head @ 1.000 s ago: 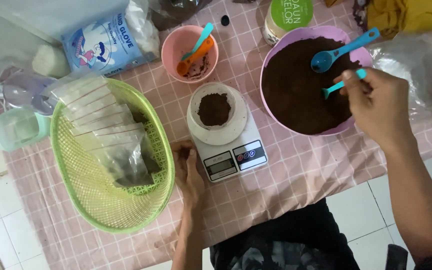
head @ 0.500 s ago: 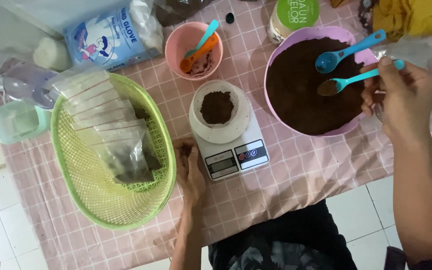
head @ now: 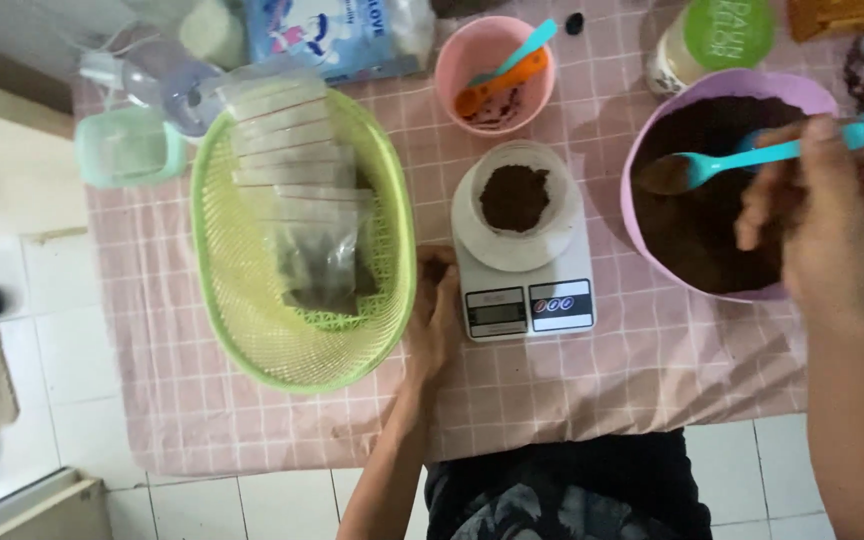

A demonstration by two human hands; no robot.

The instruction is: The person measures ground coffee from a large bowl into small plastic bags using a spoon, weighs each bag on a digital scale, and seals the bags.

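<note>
right hand (head: 832, 220): grip closed on teal spoon (head: 742, 160), loaded with brown powder, over purple bowl (head: 642, 240) at bench's right edge
left hand (head: 437, 315): flat, open, touching scale (head: 527, 300)
risk: a tilted spoon spills powder onto pink cloth (head: 652, 370) short of white cup (head: 517, 205)

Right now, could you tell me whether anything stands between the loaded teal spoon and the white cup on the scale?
Nothing visible does. The right hand holds the teal spoon over the purple bowl; only the bowl's rim and bare tablecloth lie before the white cup. The left hand rests beside the scale, clear of that gap.
</note>
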